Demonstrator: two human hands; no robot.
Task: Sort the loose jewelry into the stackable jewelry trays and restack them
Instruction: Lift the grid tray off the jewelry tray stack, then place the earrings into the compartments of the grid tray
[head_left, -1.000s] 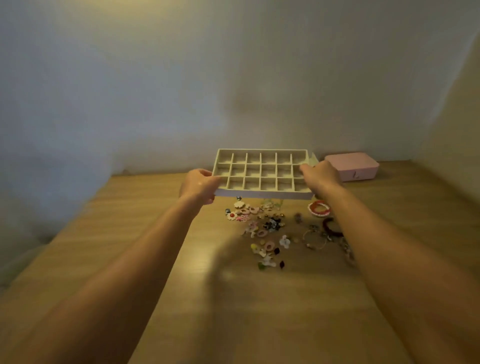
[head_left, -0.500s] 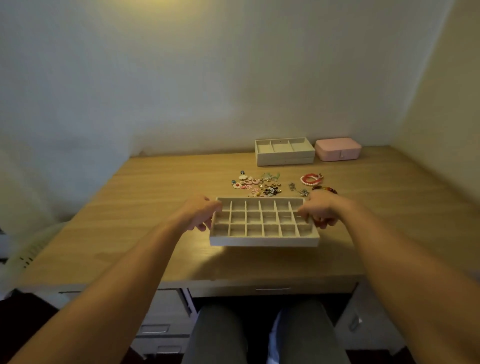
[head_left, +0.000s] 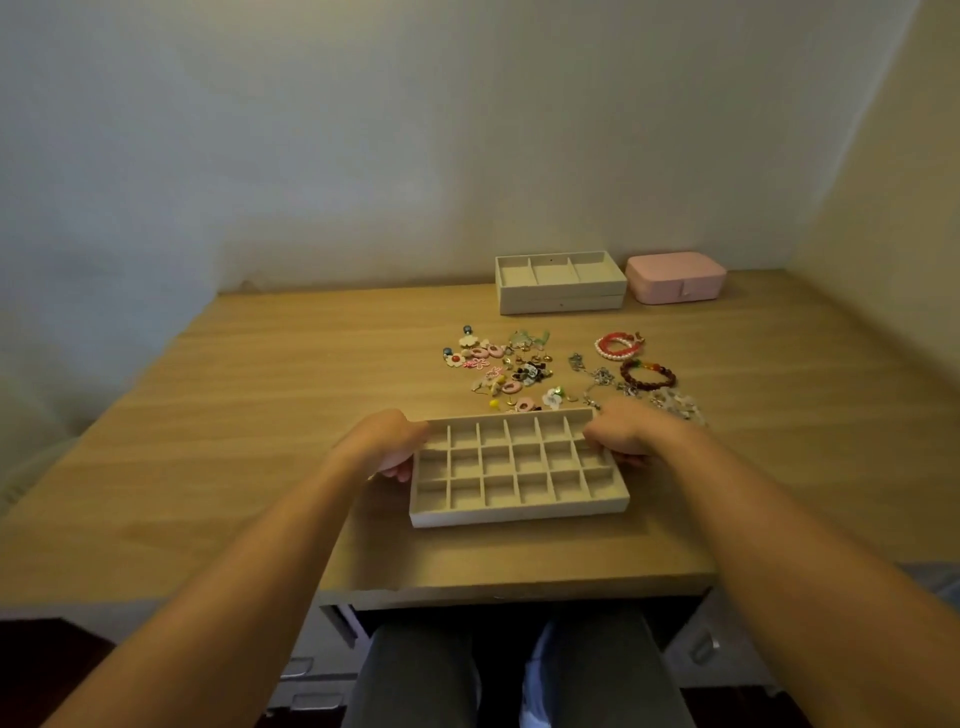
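1 grid tray, 18 empty cells, near side of desk: L hand grips left end, R hand right end. Loose jewelry just beyond. Far: 2 stacked trays, top w/ 3 empty cells; 1 pink box just right.

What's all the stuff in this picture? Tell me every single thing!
Grid tray: 1, beige, near the desk's front edge, compartments empty.
Stacked trays: 2, beige, back of the desk, top one with three empty sections.
Box: 1, pink, shut, right of the stacked trays.
Small charms and earrings: many, mixed colours, loose pile behind the grid tray.
Bead bracelets: about 3, red, white and dark red, right of the pile.
Chains: silvery, between pile and bracelets, too tangled to count.
Desk: 1, light wood.
Drawers: grey, under the desk.
Legs: 2, grey trousers, under the desk.
Left-hand grip: 1, holds the tray's left side.
Right-hand grip: 1, holds its right side.
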